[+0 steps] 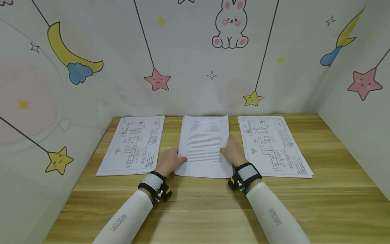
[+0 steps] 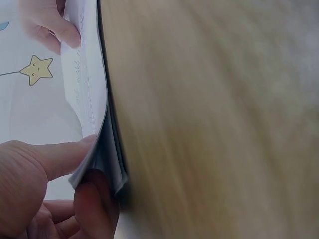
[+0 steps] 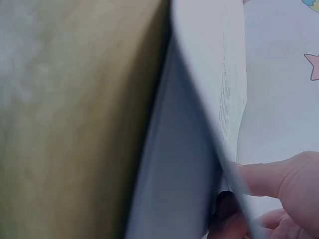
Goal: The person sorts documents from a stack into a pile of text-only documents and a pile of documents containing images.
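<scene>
A white page printed with lines of text [image 1: 204,144] lies between both hands at the middle of the table. My left hand [image 1: 168,161] pinches its left edge, thumb on top and fingers beneath. At the opposite edge my right hand [image 1: 234,150] pinches it the same way, a little farther up. In the left wrist view the held edge [image 2: 88,159] curves up, with more paper [image 2: 110,154] under it. The right wrist view likewise shows the page's edge raised over paper below [image 3: 172,164]. The fingers underneath are partly hidden.
Stacks of technical drawings lie on either side, a left stack [image 1: 134,145] and a right stack [image 1: 272,145]. All rest on a wood-grain table [image 1: 198,210]. A white cloth backdrop [image 1: 195,95] with cartoon figures rises behind and beside the table.
</scene>
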A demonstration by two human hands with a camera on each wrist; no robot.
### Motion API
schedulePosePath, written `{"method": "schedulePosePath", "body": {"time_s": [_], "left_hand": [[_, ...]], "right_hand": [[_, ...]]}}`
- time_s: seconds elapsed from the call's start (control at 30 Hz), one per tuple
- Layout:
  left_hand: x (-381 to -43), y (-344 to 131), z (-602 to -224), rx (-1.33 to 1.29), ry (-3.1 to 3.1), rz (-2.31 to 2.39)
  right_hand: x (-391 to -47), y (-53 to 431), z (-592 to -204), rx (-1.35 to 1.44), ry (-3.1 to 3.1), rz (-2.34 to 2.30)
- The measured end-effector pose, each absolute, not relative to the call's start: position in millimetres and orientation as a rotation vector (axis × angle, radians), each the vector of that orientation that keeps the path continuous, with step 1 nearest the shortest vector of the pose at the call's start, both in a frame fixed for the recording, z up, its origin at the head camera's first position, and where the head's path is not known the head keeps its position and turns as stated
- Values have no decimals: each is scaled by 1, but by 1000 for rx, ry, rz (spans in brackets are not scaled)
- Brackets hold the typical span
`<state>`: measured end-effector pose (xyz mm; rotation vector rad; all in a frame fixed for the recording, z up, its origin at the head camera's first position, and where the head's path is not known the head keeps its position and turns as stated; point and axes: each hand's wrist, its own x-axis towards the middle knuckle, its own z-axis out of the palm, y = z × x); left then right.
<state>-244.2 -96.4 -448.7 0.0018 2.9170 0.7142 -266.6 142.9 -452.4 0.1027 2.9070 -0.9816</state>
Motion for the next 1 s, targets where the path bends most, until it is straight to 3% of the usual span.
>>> {"method": "schedulePosePath", "body": {"time_s": [0.5, 1.0], "left_hand": [[-238, -94, -446, 36, 2981, 647], [-240, -115, -437, 12, 3083, 641]], "right_hand": [[-261, 143, -442, 120, 3056, -608], [-255, 138, -441, 62, 3190, -584]]}}
